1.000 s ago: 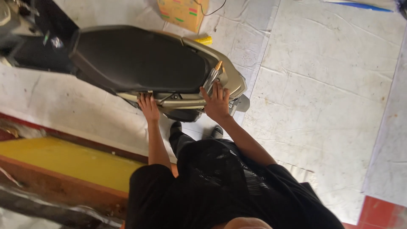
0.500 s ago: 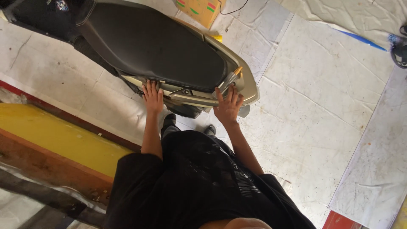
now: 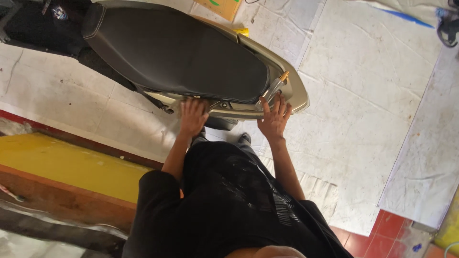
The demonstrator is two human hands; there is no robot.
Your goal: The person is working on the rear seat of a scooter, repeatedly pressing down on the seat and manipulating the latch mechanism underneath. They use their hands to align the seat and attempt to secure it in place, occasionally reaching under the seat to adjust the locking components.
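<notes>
A scooter with a black seat [image 3: 181,52] and a grey-beige tail panel [image 3: 299,95] lies across the top of the view. My left hand [image 3: 192,116] rests on the side panel just under the seat's edge, fingers curled onto it. My right hand [image 3: 275,118] is pressed flat against the tail end by the clear tail light and a small gold fitting [image 3: 284,76], fingers spread. Both arms reach out from my black shirt [image 3: 229,200].
White sheets [image 3: 363,95] cover the floor to the right of the scooter. A yellow-painted step [image 3: 62,165] with a brown edge runs along the left. A cardboard box [image 3: 222,7] sits beyond the seat. Red tiles [image 3: 392,229] show at the lower right.
The view has drawn closer and shifted, so the scooter fills more of the top. My hands stay on the rear panel, the right one now nearer the tail tip.
</notes>
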